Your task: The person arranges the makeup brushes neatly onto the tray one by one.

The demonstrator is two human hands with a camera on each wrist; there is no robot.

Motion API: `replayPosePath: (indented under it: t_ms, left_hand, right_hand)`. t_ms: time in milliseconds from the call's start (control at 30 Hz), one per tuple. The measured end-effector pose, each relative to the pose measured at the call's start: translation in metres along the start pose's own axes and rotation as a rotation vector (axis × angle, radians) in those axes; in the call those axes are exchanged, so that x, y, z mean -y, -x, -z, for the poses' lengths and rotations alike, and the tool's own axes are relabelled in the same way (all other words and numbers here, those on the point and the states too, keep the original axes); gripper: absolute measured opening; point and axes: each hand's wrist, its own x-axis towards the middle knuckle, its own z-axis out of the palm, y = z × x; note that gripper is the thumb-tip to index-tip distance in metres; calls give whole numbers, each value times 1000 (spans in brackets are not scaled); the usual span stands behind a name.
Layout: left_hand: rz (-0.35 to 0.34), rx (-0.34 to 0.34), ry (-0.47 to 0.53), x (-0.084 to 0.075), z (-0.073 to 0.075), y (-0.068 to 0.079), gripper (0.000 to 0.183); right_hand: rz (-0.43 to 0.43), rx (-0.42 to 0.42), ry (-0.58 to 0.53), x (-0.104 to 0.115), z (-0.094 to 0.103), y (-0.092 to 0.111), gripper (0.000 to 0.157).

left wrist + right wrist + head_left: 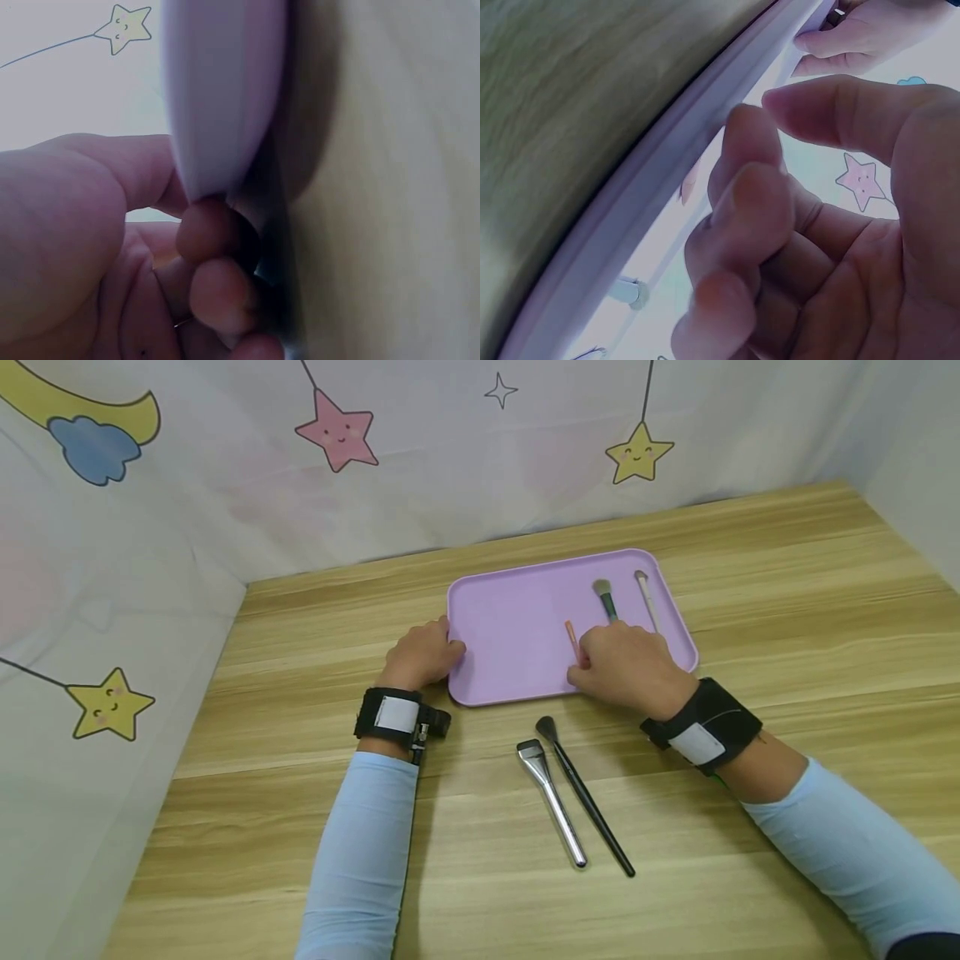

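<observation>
My left hand [422, 655] grips the left edge of a purple tray [502, 610]; in the left wrist view its fingertips [217, 232] curl under the tray's rim. Over the tray's front edge, my right hand [630, 664] is curled, thumb and index close together at a thin orange makeup brush [572, 639]. The brush's lower part is hidden by the hand. Beside it on the tray lie a green-handled brush [606, 602] and a slim white brush [646, 597], their lower ends partly covered by my right hand in the head view.
On the wooden table [300, 727] in front of the tray lie a silver flat-headed brush [553, 806] and a black brush [592, 802], nearly side by side. Behind the table hangs a pale curtain [420, 502] with stars.
</observation>
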Motion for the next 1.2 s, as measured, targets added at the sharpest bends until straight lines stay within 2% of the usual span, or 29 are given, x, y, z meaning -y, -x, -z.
replayPosePath:
  t_ms: [433,933,1200]
  left_hand:
    - [4,5,0,1,-1,-2,48]
    - [2,1,-6,2,-2,-3,52]
    - [-2,-12,8,2,-3,-4,47]
  right_hand:
    - [-1,15,12,2,0,3,33]
    - [42,-5,18,2,-3,5,30]
    - [38,0,21,3,-2,6,28]
